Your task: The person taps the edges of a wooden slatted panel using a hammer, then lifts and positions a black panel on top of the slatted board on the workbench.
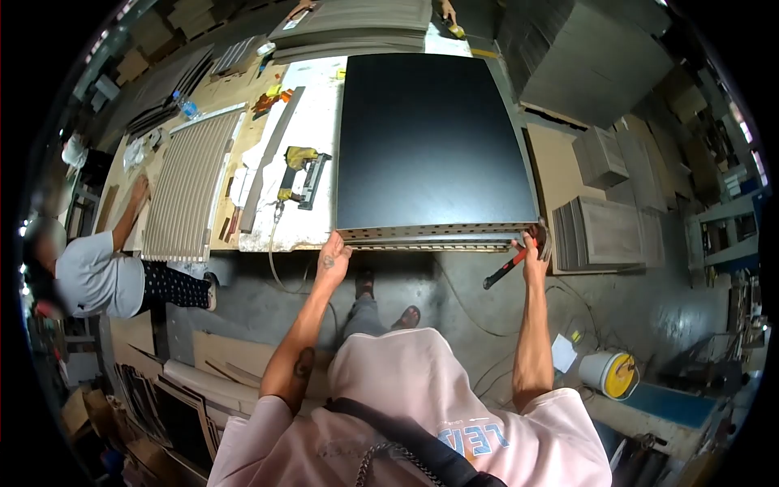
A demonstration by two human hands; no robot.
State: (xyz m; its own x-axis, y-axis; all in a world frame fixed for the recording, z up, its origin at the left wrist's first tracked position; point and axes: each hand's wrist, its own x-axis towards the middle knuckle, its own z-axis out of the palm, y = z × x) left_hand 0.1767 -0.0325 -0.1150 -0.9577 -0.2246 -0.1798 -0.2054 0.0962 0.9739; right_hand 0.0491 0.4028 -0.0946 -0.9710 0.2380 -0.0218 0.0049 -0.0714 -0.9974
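Steadying a broad, rectangular, matte-black panel unit with a perforated near side (430,146): the person is bracing it flat at the near edge of the white-topped workbench (316,122). Left hand (333,253): grasping the unit's near-left corner, some fingers hiding from view. Right hand (531,250): clasping a hammer with a red-and-black handle (511,265) while touching the near-right corner. Sound handling, as judged: both hands bearing evenly, near side running parallel to the bench edge, hammer head pointing clear of the dark finish. Yellow-and-grey nail gun (300,157): lying left, apart from the unit.
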